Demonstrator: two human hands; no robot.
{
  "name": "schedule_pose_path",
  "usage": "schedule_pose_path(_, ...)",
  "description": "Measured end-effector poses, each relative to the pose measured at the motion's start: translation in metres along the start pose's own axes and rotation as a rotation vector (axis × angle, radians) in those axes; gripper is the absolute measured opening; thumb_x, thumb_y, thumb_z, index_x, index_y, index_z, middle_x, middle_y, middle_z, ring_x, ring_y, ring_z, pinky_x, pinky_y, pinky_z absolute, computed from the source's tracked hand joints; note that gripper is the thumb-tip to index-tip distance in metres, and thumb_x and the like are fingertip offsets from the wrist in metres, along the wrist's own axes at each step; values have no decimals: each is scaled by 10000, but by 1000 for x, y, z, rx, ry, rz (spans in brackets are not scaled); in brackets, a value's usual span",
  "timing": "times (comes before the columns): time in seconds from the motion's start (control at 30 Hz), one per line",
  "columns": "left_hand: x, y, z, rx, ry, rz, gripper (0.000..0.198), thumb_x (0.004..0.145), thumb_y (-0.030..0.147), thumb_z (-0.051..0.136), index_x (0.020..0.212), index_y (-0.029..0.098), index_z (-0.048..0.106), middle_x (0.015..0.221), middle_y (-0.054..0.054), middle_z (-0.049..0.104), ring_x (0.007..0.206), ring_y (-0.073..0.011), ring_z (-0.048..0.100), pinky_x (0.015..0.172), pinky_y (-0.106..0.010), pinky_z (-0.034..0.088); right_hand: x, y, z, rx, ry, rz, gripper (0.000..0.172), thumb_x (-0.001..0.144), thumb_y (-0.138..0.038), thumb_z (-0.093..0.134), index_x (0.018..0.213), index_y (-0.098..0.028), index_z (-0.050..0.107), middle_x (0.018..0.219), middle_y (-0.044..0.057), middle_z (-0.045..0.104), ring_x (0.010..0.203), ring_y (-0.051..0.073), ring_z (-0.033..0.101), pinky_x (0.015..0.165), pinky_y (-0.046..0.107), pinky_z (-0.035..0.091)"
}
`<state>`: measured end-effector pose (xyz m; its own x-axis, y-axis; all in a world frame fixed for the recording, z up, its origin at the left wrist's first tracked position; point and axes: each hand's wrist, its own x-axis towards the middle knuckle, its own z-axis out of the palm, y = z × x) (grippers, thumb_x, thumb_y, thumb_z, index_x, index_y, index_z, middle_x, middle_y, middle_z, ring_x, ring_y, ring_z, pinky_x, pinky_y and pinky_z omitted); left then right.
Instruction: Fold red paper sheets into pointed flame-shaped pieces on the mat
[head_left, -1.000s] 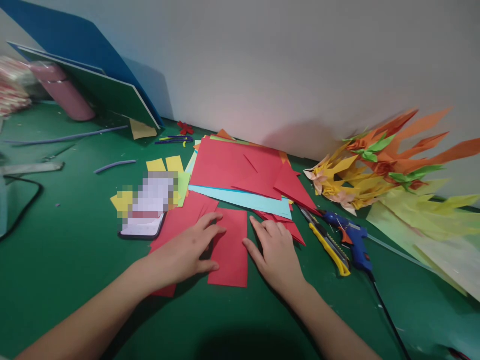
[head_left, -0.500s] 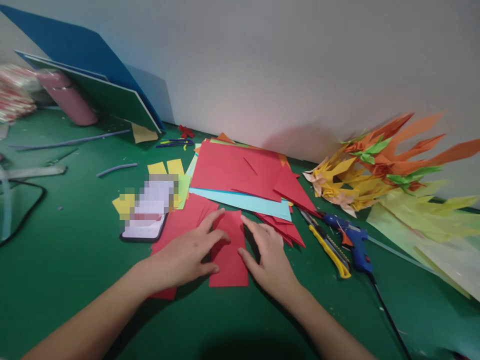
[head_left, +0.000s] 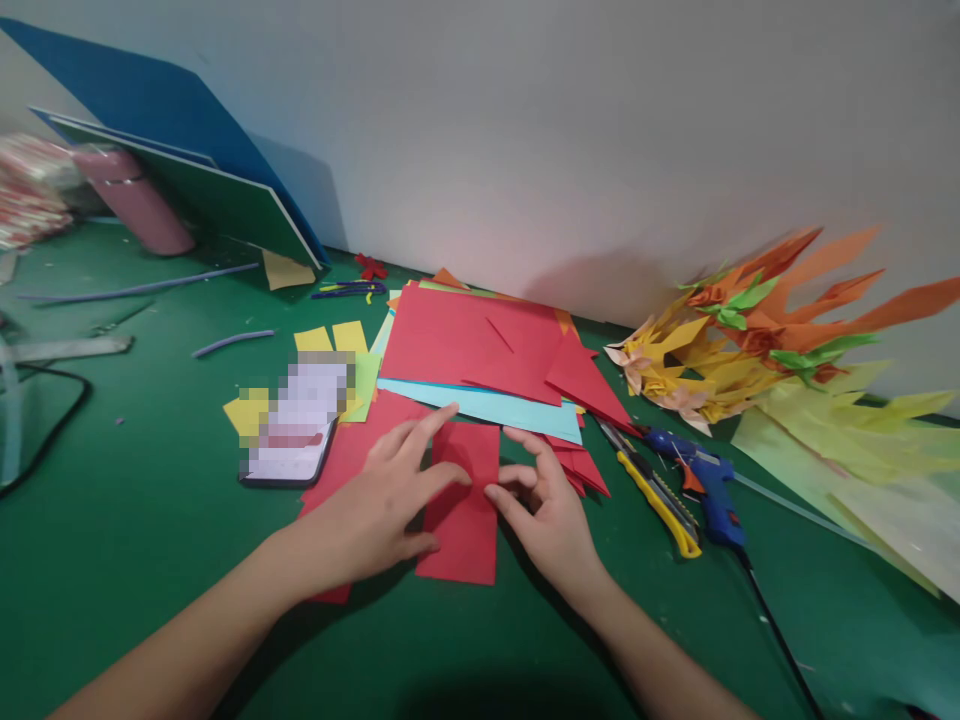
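Observation:
A narrow folded-looking piece of red paper (head_left: 463,535) lies on the green table between my hands. My left hand (head_left: 382,492) reaches over its left side with spread fingers; one fingertip rests near the middle of the paper and the thumb is by the lower left edge. At the right edge, the thumb and a bent finger of my right hand (head_left: 546,510) close on the paper, while its index finger stays raised near the top corner. Under my left hand is a larger red sheet (head_left: 341,465).
Behind lie stacked red sheets (head_left: 442,335) and a light blue strip (head_left: 517,412). A phone (head_left: 304,425) is left, with yellow paper squares (head_left: 349,336). A yellow cutter (head_left: 660,500), blue glue gun (head_left: 709,480) and paper flowers (head_left: 757,340) are right. A pink bottle (head_left: 139,200) stands far left.
The top of the narrow red paper has shifted slightly right. My right thumb and a bent finger have come together at its right edge. My left fingers have moved slightly right over it.

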<state>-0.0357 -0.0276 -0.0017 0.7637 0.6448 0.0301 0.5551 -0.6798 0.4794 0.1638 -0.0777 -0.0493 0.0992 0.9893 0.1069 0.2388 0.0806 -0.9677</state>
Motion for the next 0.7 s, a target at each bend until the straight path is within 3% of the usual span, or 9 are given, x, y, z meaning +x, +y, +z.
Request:
schedule_pose_path(0.1,5,-2,-2,-72,58,-13,381,673,317,800,1007,250,630,1536,-76,226,1392,-403,185,1060,-602,300,-1,-2,-1,-22,-7,-38,286,808,-261,569,1074,-232,467,679,-29,635,620,153,623,607,273,507)
schedule_pose_path(0.2,10,-4,-3,-204,147,-23,124,825,339,650,893,235,663,1293,-68,541,1262,-296,440,1038,-483,384,-3,-5,0,-32,-66,-96,118,810,-267,568,909,-240,510,699,-16,652,625,156,645,590,262,514)
schedule_pose_path(0.27,13,-4,-5,-314,167,-49,150,880,284,540,867,232,679,1058,-47,646,1046,-219,591,935,-386,476,-3,-9,1,-78,-119,-147,22,822,-260,556,827,-240,562,742,5,682,664,167,666,615,271,531)
schedule_pose_path(0.37,14,-3,-7,-468,150,-132,178,848,268,535,828,231,708,924,-29,667,884,-184,628,855,-348,513,-4,-14,-1,-152,-170,-236,152,862,-225,509,820,-249,653,813,21,736,754,184,696,701,299,550)
schedule_pose_path(0.57,14,-4,-7,-626,225,-312,131,775,298,608,818,236,714,947,-32,710,1062,-242,592,975,-423,457,-5,-15,-5,-144,-309,-359,350,886,-125,405,1023,-262,697,964,20,750,881,162,701,771,296,549)
schedule_pose_path(0.7,16,-6,-3,-689,250,-317,168,776,279,588,879,225,710,1034,-37,713,1112,-235,584,1008,-425,438,-4,-14,-6,-137,-346,-361,302,907,-185,454,1044,-288,703,937,11,750,870,170,694,759,308,545)
